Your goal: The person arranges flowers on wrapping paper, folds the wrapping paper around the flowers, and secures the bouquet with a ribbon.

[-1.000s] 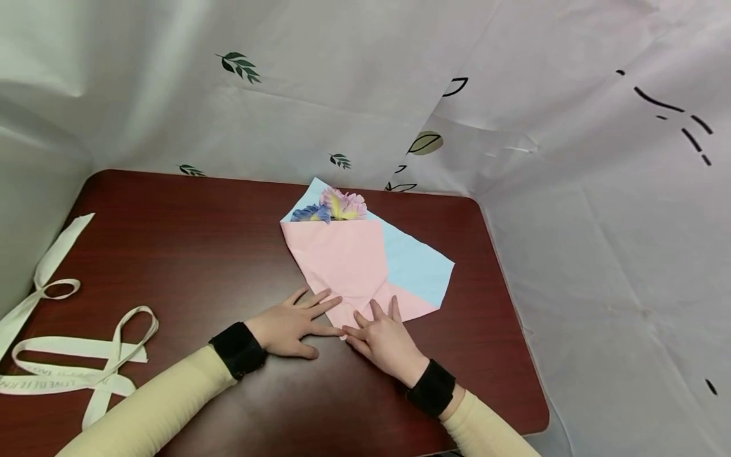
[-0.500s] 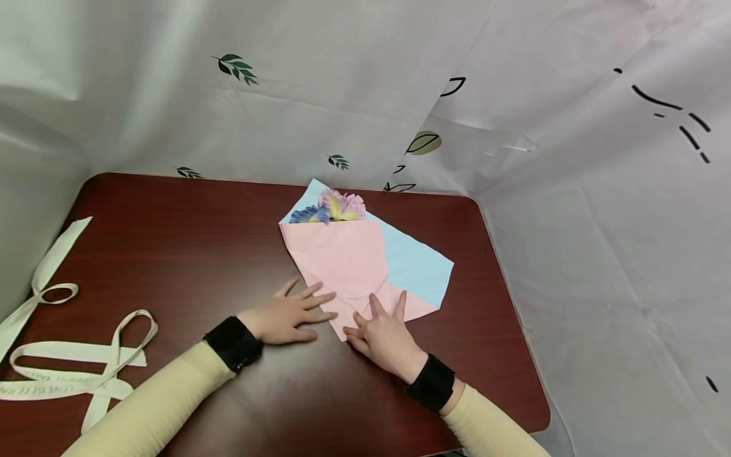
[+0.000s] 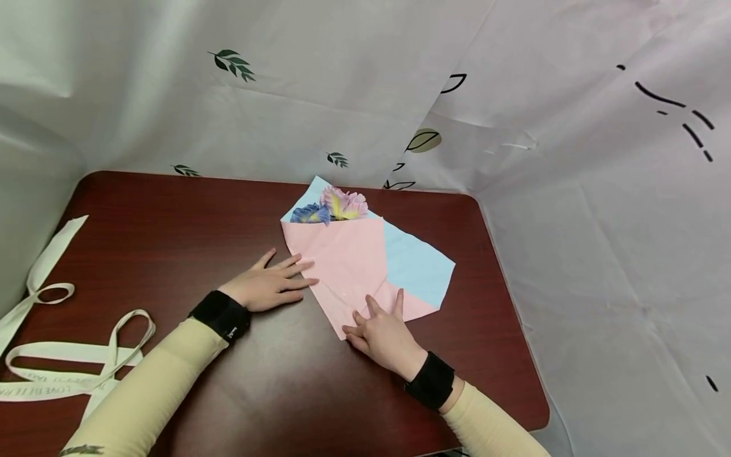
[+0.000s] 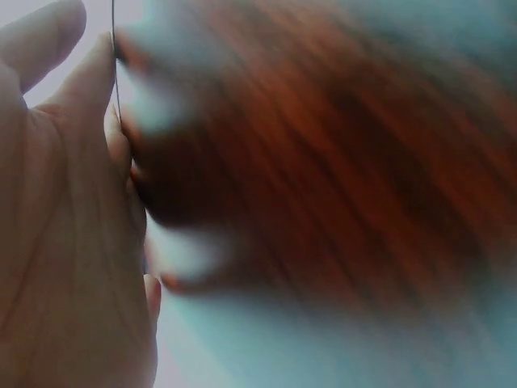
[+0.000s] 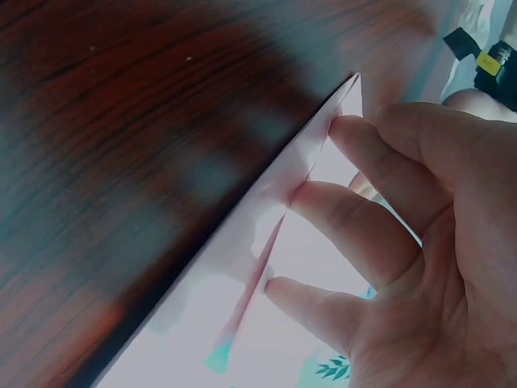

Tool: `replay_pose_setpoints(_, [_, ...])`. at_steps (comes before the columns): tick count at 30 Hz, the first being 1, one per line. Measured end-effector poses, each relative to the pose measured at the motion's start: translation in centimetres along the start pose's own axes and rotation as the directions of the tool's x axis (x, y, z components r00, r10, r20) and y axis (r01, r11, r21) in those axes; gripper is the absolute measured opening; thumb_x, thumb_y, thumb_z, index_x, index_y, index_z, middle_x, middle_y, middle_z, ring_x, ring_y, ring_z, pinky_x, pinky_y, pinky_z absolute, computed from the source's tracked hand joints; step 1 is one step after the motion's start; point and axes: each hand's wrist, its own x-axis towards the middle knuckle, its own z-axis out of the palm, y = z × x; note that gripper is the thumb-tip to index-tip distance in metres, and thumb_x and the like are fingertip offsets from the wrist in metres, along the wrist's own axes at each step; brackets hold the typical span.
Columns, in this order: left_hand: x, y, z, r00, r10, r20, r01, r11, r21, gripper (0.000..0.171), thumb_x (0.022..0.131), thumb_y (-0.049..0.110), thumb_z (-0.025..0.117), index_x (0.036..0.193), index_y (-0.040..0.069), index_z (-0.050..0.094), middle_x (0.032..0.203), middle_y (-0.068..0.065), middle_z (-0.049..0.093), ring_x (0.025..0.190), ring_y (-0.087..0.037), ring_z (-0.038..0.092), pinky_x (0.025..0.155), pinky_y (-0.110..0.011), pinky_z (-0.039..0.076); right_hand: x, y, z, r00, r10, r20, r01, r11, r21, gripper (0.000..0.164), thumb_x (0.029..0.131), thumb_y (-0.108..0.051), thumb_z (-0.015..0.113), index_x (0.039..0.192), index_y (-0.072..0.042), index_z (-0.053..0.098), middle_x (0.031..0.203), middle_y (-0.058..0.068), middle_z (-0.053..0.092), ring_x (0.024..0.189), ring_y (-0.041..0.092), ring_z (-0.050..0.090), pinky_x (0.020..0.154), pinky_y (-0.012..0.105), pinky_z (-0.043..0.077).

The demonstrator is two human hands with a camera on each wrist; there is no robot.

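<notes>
A sheet of wrapping paper (image 3: 348, 260), pink on one face and light blue on the other, lies folded around a pink flower (image 3: 344, 204) and a blue flower (image 3: 310, 214). Only the blooms show above the pink fold; any stems are hidden. My left hand (image 3: 268, 282) lies flat with fingers spread, its fingertips resting on the paper's left folded edge. Near the pointed bottom, my right hand (image 3: 384, 334) presses the paper with extended, spread fingers. In the right wrist view, those fingers (image 5: 355, 226) touch the pale paper along a fold. Much of the left wrist view is blurred.
Loops of white printed ribbon (image 3: 74, 374) lie on the dark red table (image 3: 171, 235) at the left, with another ribbon strip (image 3: 48, 260) behind them. A pale patterned sheet (image 3: 320, 82) hangs around the table's back and sides.
My left hand has slid up and left along the paper's left edge, away from the bottom point. My right hand has stayed pressing near the point.
</notes>
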Motion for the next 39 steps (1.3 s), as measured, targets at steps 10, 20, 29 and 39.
replay_pose_setpoints(10, [-0.2,-2.2,-0.4,0.990,-0.128,-0.067,0.128,0.992,-0.008,0.052,0.106,0.049,0.046,0.156,0.034,0.041,0.166,-0.004,0.027,0.154,-0.032,0.018,0.117,-0.068,0.005,0.0,0.2,-0.2,1.000,0.009,0.018,-0.010,0.999,0.046,0.025,0.102,-0.044,0.059,0.120,-0.039,0.075,0.129,-0.004,0.069,0.139,0.033,0.048,0.098,0.087,0.014])
replay_pose_setpoints(20, [0.3,-3.1,-1.5,0.962,-0.268,-0.047,0.269,0.963,0.015,0.055,0.107,0.051,0.041,0.159,0.033,0.034,0.169,-0.005,0.017,0.155,-0.034,0.010,0.119,-0.065,0.004,0.0,0.2,-0.4,0.999,0.019,0.027,-0.020,0.998,0.057,0.025,0.102,-0.043,0.058,0.120,-0.039,0.075,0.131,-0.003,0.068,0.139,0.032,0.048,0.100,0.086,0.013])
replay_pose_setpoints(29, [0.3,-3.7,-2.7,0.911,-0.412,-0.002,0.412,0.911,-0.007,0.059,0.108,0.052,0.035,0.162,0.031,0.025,0.170,-0.005,0.014,0.155,-0.040,0.000,0.115,-0.070,-0.005,0.1,0.2,-0.2,0.999,0.016,0.037,-0.018,0.998,0.064,0.024,0.101,-0.042,0.060,0.121,-0.039,0.075,0.131,-0.003,0.067,0.139,0.032,0.048,0.099,0.087,0.015])
replay_pose_setpoints(39, [2.3,-2.2,-2.1,0.880,-0.450,-0.151,0.459,0.888,0.023,0.061,0.107,0.055,0.035,0.157,0.020,0.040,0.163,-0.016,0.031,0.155,-0.041,0.004,0.116,-0.067,-0.007,0.1,0.2,-0.1,0.999,0.036,0.027,-0.038,0.996,0.086,0.024,0.101,-0.041,0.061,0.118,-0.036,0.076,0.129,0.000,0.069,0.138,0.033,0.048,0.101,0.085,0.015])
